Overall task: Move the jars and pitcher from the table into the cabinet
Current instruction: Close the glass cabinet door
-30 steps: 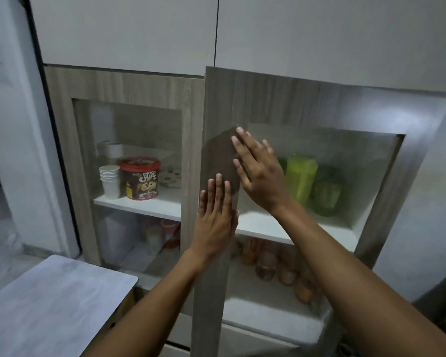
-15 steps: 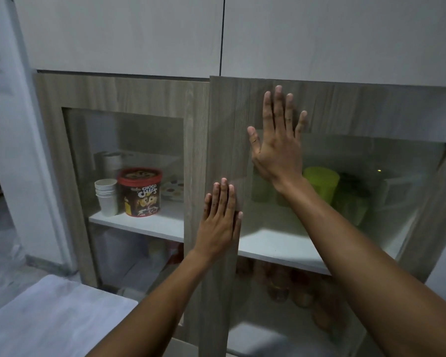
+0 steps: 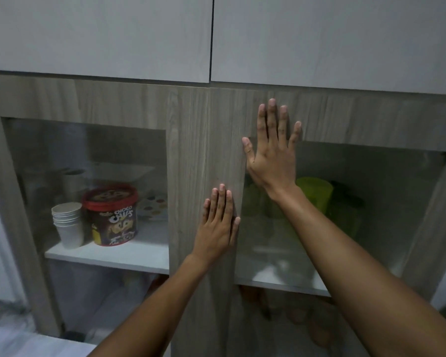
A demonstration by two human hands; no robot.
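Both palms flat on the right cabinet door (image 3: 224, 150), fingers extended, holding nothing: left hand (image 3: 218, 228) on its wood stile, right hand (image 3: 273, 153) above it. Green pitcher (image 3: 313, 194) and jars (image 3: 294, 313) sit behind its glass. Risk: hard shove rattles the glass.

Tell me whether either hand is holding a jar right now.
No: the left hand and the right hand lie flat and empty on the cabinet door.

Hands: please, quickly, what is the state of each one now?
Left hand: open, flat on the cabinet door, holding nothing.
Right hand: open, fingers spread, flat on the same door, holding nothing.
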